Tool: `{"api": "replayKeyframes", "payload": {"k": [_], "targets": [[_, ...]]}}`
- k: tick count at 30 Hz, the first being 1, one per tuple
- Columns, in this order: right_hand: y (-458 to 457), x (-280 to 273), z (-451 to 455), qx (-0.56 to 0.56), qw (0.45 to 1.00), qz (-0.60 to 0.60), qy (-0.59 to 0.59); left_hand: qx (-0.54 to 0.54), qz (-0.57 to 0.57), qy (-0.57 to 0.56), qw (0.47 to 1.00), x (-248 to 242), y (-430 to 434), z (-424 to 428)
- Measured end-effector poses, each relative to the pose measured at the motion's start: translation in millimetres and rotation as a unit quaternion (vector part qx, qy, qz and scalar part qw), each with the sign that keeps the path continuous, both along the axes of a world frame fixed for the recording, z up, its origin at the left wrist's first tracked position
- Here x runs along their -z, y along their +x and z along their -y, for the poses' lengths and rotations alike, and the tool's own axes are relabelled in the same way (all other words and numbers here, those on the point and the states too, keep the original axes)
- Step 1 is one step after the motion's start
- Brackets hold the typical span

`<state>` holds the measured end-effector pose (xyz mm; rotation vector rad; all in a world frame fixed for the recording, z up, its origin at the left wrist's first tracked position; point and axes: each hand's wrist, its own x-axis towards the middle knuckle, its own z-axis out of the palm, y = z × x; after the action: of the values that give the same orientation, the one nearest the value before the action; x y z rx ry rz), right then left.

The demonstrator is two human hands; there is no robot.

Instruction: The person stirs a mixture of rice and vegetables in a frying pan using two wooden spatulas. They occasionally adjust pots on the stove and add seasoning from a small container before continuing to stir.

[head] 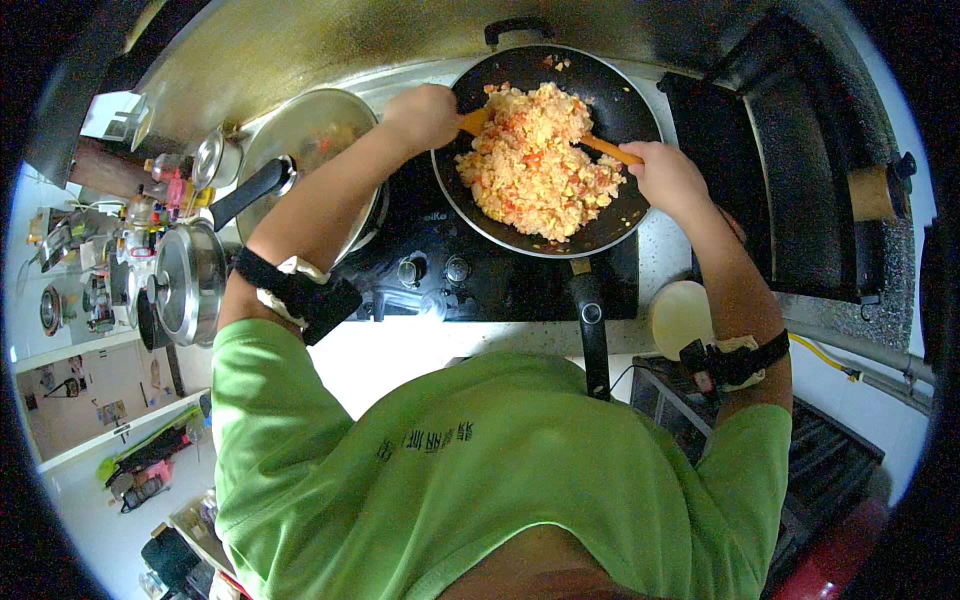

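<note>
A black wok [621,97] with a pale rim holds a heap of fried rice [540,165] mixed with egg-like yellow bits and red pieces. My left hand [422,116] is closed around an orange-brown wooden spatula [472,121] at the wok's left rim, slightly blurred. In my right hand [667,174] is the handle of a second wooden spatula [611,149], which reaches into the rice from the right. The food hides the far ends of both spatulas. Toward my body points the wok's long black handle [592,337], touched by neither hand.
The wok stands on a black gas cooktop [517,289] with two knobs. Left of it, a large pan under a glass lid [262,127] sits below my left forearm. A lidded steel pot [187,281] and bottles [142,210] crowd the left. A pale round board [681,319] lies near my right forearm.
</note>
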<state>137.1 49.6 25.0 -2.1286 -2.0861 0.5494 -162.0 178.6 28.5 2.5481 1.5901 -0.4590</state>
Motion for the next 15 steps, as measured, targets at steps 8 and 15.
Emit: {"api": "replayKeyframes", "payload": {"k": [8,15], "targets": [[-20.3,-20.8,65.9,-0.127,0.956,0.225,0.136,0.16,0.02,0.081,0.984,-1.4,2.6,90.0],[-6.4,-49.1,115.1,-0.178,0.933,0.266,0.168,0.238,0.043,0.158,0.957,-25.4,-41.7,135.0]]}}
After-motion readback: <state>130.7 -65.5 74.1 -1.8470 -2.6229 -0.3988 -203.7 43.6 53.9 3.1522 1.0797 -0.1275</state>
